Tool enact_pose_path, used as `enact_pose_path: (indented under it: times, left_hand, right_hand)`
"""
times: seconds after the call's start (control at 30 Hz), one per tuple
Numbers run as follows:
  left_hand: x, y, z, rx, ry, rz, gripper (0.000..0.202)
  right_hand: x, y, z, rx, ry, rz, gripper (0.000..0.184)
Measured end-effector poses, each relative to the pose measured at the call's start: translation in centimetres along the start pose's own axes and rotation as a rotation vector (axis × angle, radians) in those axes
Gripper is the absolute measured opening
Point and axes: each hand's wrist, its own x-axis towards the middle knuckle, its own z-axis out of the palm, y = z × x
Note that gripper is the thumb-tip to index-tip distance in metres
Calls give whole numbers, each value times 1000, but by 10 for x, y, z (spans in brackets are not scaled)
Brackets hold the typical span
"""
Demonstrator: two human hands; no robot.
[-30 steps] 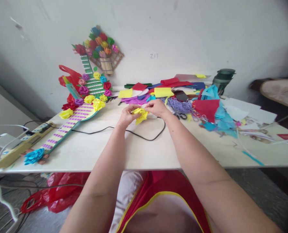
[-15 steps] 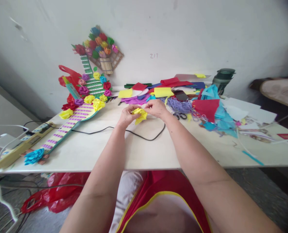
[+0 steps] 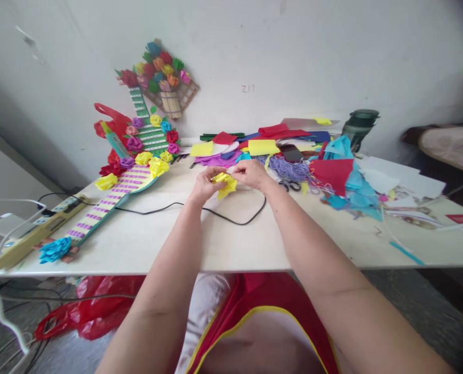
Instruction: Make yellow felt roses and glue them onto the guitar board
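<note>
A yellow paper flower point(image 3: 225, 186) is held above the middle of the white table. My left hand point(image 3: 208, 183) is closed around its left side, thumb and fingers pinching the paper. From the right, my right hand point(image 3: 251, 173) pinches at the flower's upper edge; its fingertips partly cover what they grip. Under the hands a black cable point(image 3: 235, 223) curves across the tabletop. To the left lies a flower-trimmed guitar-shaped craft point(image 3: 112, 201) with purple woven strips and yellow paper flowers on it.
Behind my hands are stacked coloured papers point(image 3: 262, 147), a phone point(image 3: 291, 153), purple shredded strands point(image 3: 289, 169) and black-handled scissors point(image 3: 289, 186). A dark bottle point(image 3: 359, 130) stands at the back right. A power strip point(image 3: 40, 228) runs along the left edge.
Almost nothing differs. My right fingertips have shifted very slightly at the flower's upper edge; the flower and my left hand stay in place.
</note>
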Motion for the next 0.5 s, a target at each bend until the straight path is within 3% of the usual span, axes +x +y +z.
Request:
enact_pose_path:
  times: [0.5]
  left_hand:
    - [1, -3, 2, -87, 69, -53, 55]
  right_hand:
    - [4, 13, 5, 184, 70, 46, 23]
